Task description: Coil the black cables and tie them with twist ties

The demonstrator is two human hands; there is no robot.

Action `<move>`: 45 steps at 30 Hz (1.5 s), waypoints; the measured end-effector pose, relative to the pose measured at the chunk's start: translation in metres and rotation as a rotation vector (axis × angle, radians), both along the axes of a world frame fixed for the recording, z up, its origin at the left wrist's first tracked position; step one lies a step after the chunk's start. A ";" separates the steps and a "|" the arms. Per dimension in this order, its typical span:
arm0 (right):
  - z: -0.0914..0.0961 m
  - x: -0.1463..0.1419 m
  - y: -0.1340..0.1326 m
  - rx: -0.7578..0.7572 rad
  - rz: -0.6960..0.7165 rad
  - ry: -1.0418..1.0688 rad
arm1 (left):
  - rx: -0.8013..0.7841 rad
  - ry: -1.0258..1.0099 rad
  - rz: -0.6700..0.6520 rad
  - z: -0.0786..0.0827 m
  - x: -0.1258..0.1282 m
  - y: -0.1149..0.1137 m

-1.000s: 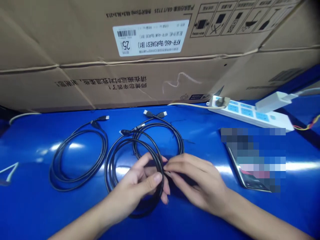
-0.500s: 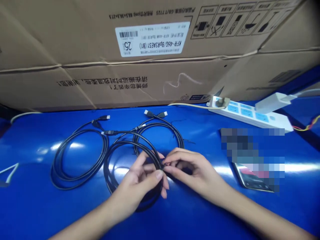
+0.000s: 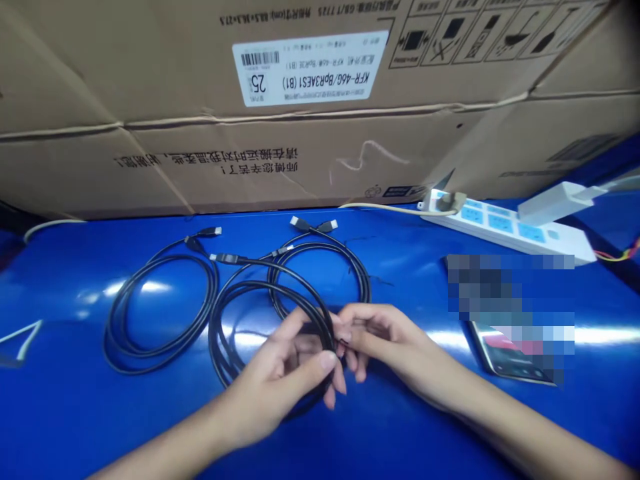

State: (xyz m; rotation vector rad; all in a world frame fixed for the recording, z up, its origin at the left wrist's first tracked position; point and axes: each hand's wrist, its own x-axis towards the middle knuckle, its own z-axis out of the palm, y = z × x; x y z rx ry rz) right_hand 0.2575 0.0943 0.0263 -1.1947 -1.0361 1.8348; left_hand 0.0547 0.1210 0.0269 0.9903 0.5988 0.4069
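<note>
My left hand (image 3: 287,373) is closed around the right side of a coiled black cable (image 3: 270,288), thumb in front and fingers behind the strands. The coil is tilted up off the table, and one plug (image 3: 226,258) with a metal tip sticks out to its upper left. At the coil's right edge my right hand (image 3: 383,333) has thumb and forefinger pinched together, touching the left fingertips. A bit of thin black tie (image 3: 344,341) shows at the pinch; most of it is hidden. Another coiled cable (image 3: 367,280) lies behind, and a further coiled cable (image 3: 111,320) lies to the left.
A large cardboard box (image 3: 300,180) stands along the back of the blue table (image 3: 125,427). A white power strip (image 3: 570,241) with plugs sits at the back right. In front of it lies a phone (image 3: 520,360), partly pixelated. Thin black ties (image 3: 383,281) lie beside the rear coil.
Both hands and the held coil have shifted slightly right. My right hand's fingers have closed in against the left fingertips and its lower fingers now show below. The view has moved a little.
</note>
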 end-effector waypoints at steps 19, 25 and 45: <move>0.004 0.008 0.002 0.030 -0.024 -0.023 | 0.068 0.113 0.072 -0.004 0.002 -0.001; -0.001 0.008 0.001 0.292 -0.022 -0.309 | 0.014 0.101 0.092 -0.004 0.001 0.003; -0.001 0.008 0.002 0.249 -0.006 -0.240 | 0.010 0.108 0.059 -0.002 0.000 0.005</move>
